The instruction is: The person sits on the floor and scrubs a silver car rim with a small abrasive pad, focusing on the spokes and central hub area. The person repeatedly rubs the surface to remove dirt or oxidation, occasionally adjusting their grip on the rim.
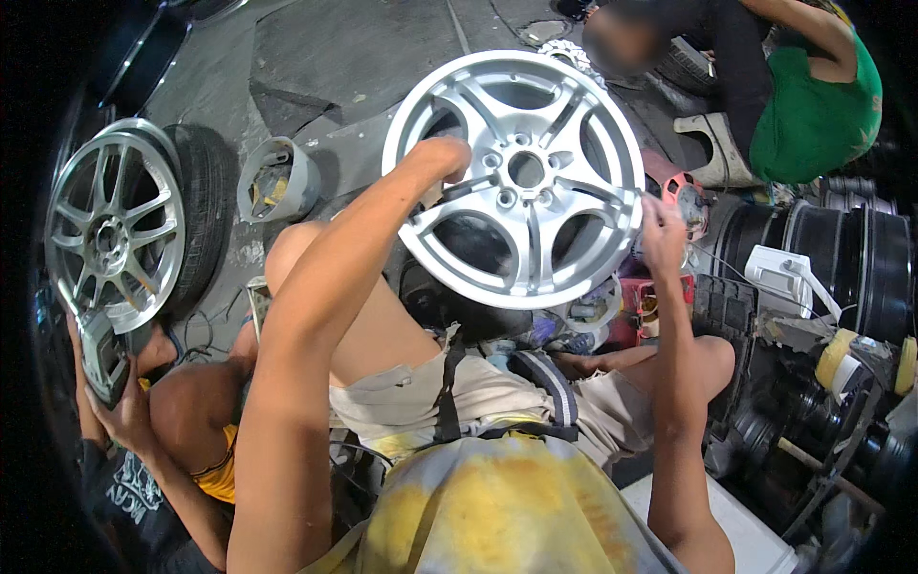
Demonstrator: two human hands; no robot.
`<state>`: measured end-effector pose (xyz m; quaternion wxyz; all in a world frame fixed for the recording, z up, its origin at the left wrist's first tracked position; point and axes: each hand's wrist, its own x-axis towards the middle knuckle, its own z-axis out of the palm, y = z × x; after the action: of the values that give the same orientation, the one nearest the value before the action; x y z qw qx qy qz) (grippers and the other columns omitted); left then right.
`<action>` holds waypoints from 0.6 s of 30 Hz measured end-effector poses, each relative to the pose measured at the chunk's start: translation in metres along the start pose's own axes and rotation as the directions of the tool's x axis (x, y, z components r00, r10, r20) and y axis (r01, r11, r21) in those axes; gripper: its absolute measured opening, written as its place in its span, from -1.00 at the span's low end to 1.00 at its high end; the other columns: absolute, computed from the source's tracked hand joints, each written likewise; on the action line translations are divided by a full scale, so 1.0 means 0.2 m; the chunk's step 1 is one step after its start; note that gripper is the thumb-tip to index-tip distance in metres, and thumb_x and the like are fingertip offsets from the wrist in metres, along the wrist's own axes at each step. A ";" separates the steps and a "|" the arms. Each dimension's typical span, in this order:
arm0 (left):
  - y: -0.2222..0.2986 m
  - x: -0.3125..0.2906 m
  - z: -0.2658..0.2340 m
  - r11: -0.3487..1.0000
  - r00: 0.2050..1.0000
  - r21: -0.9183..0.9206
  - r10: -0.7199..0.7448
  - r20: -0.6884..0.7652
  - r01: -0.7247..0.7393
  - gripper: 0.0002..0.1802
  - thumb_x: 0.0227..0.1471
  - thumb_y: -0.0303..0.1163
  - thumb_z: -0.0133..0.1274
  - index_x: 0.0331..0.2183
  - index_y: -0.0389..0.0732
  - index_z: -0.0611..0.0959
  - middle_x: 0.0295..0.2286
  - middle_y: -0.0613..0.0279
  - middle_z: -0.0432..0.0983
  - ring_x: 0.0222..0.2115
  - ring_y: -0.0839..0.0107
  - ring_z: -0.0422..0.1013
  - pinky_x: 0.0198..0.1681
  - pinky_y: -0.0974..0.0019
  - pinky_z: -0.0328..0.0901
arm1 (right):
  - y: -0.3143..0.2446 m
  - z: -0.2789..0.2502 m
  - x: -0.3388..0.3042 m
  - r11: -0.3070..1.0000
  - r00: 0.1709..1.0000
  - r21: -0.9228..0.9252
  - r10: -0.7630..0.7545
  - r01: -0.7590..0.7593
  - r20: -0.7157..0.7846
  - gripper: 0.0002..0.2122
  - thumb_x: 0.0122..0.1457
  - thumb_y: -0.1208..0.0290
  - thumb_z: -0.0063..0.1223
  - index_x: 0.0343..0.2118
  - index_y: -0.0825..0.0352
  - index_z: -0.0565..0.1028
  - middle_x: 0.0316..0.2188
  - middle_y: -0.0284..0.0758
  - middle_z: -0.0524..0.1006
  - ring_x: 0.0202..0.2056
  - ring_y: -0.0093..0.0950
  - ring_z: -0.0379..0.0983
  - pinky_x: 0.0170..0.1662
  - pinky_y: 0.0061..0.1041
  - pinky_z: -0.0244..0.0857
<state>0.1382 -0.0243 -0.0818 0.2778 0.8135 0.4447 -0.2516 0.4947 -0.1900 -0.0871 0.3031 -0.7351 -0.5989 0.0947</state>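
Observation:
A silver alloy wheel rim (521,230) with wide split spokes stands tilted before my knees, its face toward me. Over its left side reaches my left hand (445,160), the fingers curled closed at a spoke opening. A small brownish edge shows below that hand, but what the fingers hold is hidden. My right hand (662,230) is at the rim's right outer edge, its fingers bent and smeared by motion. Whether it grips the edge I cannot tell.
At left, a person's hands hold a grey power tool (105,359) against another silver rim (115,230), beside a tire (208,206). A whitish bucket (301,182) stands nearby. Someone in a green shirt (813,124) sits at upper right. Stacked wheels (832,253) line the right side.

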 end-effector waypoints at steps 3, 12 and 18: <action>-0.04 -0.03 -0.05 0.995 0.993 0.088 -0.054 0.103 0.045 -0.68 -0.26 -0.65 0.06 -0.33 -0.43 0.71 -0.26 -0.16 0.63 -0.21 0.05 0.59 -0.28 0.09 0.47 | -0.30 0.13 -0.15 0.993 0.960 0.012 -0.114 0.115 0.254 -0.77 0.25 0.37 0.08 -0.15 0.37 0.63 -0.42 -0.12 0.48 -0.35 -0.32 0.45 -0.27 -0.38 0.29; -0.19 -0.36 -0.55 0.916 0.726 -0.294 -0.005 -0.688 -0.272 -0.67 0.02 -0.45 -0.07 -0.21 -0.31 0.69 -0.44 -0.01 0.63 -0.43 0.22 0.55 -0.30 0.22 0.42 | -0.61 0.52 -0.26 0.963 0.941 -0.198 -0.112 0.182 0.320 -0.83 0.16 0.41 0.03 -0.34 0.38 0.61 -0.27 -0.11 0.52 -0.17 -0.13 0.43 -0.10 -0.14 0.23; -0.41 -0.47 -0.55 0.867 0.712 -0.462 -0.206 -0.672 -0.185 -0.70 -0.02 -0.45 -0.07 -0.28 -0.30 0.70 -0.49 0.01 0.62 -0.47 0.26 0.53 -0.34 0.21 0.40 | -0.67 0.53 -0.24 0.939 0.860 -0.323 0.067 0.116 0.505 -0.81 0.15 0.38 0.00 -0.42 0.36 0.60 -0.26 -0.06 0.55 -0.14 -0.07 0.46 -0.13 -0.04 0.21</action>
<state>0.0394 0.0324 0.0407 0.2860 0.7443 0.5701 0.1983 0.3181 -0.1870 -0.1067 0.0030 -0.7173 -0.6741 0.1761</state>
